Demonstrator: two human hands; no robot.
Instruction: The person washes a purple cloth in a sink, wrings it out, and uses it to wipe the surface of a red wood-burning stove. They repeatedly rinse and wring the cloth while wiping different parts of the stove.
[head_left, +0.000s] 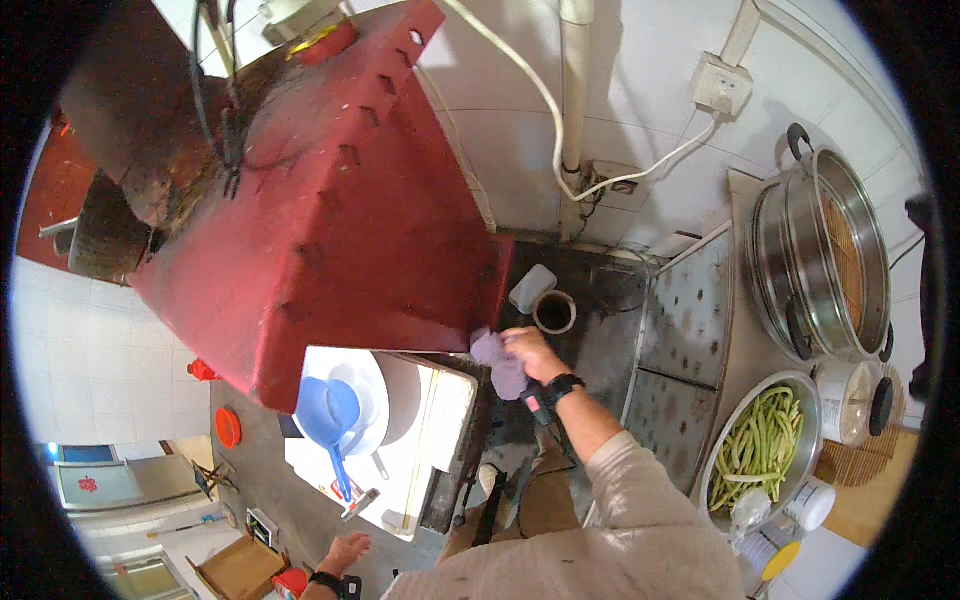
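Observation:
My right hand (531, 354) grips a bunched purple cloth (499, 367) against the lower corner of a large red metal hood (375, 247). Just beyond the hand, a round container with dark contents (555, 312) and a pale plastic-looking box (533, 288) sit on a dark, grimy surface (600, 352). Down at the lower left hangs my left hand (346, 549), holding nothing. Between the hands is a white-topped counter (450, 405), where a blue plastic water ladle (330, 412) rests in a white basin (375, 405).
On the right-hand counter, a steel bowl of green beans (757, 442) stands near steel steamer pots (817, 255) and a lidded clear jar (844, 401). A white cable (559, 142) loops along the tiled wall to a socket (721, 84). A cardboard box (240, 568) lies lower left.

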